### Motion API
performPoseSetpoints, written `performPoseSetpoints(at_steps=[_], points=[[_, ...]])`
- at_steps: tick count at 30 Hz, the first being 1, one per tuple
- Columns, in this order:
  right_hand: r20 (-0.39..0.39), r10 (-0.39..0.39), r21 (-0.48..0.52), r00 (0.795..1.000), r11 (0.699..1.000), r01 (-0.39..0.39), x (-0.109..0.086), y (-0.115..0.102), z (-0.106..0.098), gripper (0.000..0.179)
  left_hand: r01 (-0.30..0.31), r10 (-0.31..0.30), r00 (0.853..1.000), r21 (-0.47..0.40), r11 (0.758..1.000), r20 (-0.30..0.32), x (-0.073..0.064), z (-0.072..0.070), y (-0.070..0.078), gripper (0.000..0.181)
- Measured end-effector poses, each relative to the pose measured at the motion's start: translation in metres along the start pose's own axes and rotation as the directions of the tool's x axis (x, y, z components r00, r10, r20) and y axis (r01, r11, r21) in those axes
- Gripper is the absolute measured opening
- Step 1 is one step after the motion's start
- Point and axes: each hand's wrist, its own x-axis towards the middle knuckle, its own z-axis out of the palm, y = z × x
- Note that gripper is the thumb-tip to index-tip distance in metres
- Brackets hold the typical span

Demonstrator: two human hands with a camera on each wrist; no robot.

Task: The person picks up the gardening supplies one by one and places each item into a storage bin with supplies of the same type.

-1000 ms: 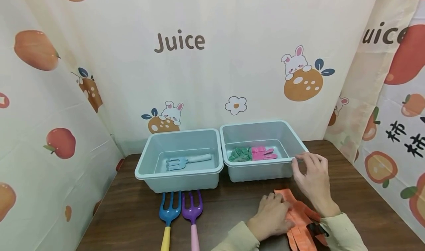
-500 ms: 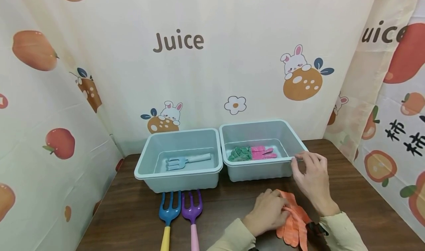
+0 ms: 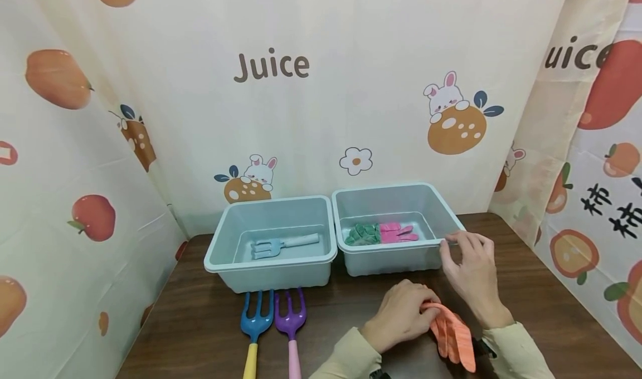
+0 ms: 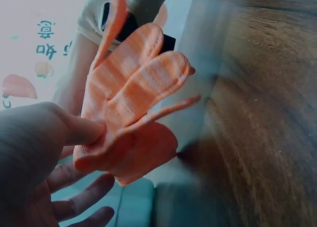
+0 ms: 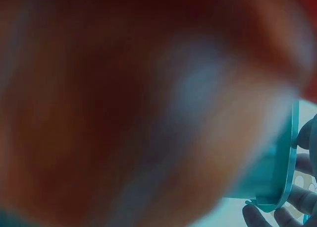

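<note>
An orange knitted glove point(image 3: 453, 337) is pinched by its cuff end between the thumb and fingers of my left hand point(image 3: 403, 315). In the left wrist view the glove point(image 4: 133, 93) stands up from the thumb point(image 4: 89, 130), its fingers spread. My right hand point(image 3: 471, 273) holds the front right corner of the right pale blue bin point(image 3: 396, 261), with fingertips over the rim and thumb against the front. Inside that bin lies a pink and green glove point(image 3: 396, 233). Blurred orange-brown covers most of the right wrist view, where fingers point(image 5: 302, 197) show beside the bin's rim.
A second pale blue bin point(image 3: 273, 274) on the left holds a light blue hand fork point(image 3: 271, 248). In front of it lie a blue fork with a yellow handle point(image 3: 256, 323) and a purple fork with a pink handle point(image 3: 291, 320). A printed curtain point(image 3: 311, 117) stands behind.
My left hand has gathered the orange glove from lying spread on the table, folded it over and raised it slightly. The right hand has stayed at the bin's corner.
</note>
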Motion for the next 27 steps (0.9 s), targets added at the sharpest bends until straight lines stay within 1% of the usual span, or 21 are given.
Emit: performPoseSetpoints(at_steps=[4, 8, 13, 19, 22, 27], points=[[0.011, 0.013, -0.002, 1.000, 1.000, -0.013, -0.002, 0.000, -0.001, 0.013, 0.029, -0.028, 0.999, -0.055, 0.998, 0.015, 0.000, -0.004, 0.000, 0.011], [0.012, 0.015, -0.002, 1.000, 1.000, -0.015, -0.003, 0.000, -0.001, 0.013, 0.058, -0.055, 0.998, -0.078, 0.995, 0.032, -0.001, -0.007, 0.000, 0.012], [0.004, 0.009, 0.005, 1.000, 1.000, -0.009, -0.002, 0.000, -0.002, 0.013, 0.083, -0.081, 0.996, -0.068, 0.994, 0.029, 0.000, -0.010, -0.001, 0.011], [-0.006, 0.015, 0.011, 1.000, 1.000, -0.015, -0.001, -0.001, -0.001, 0.013, 0.079, -0.077, 0.996, -0.036, 0.996, 0.049, -0.001, -0.014, -0.002, 0.009], [0.000, 0.022, 0.011, 1.000, 1.000, -0.022, -0.001, -0.002, -0.001, 0.013, 0.081, -0.080, 0.996, -0.029, 0.996, 0.038, -0.001, -0.018, -0.003, 0.007], [0.007, 0.029, 0.003, 1.000, 1.000, -0.030, -0.001, -0.002, -0.001, 0.013, 0.106, -0.104, 0.994, -0.053, 0.993, 0.042, -0.002, -0.026, -0.007, 0.004]])
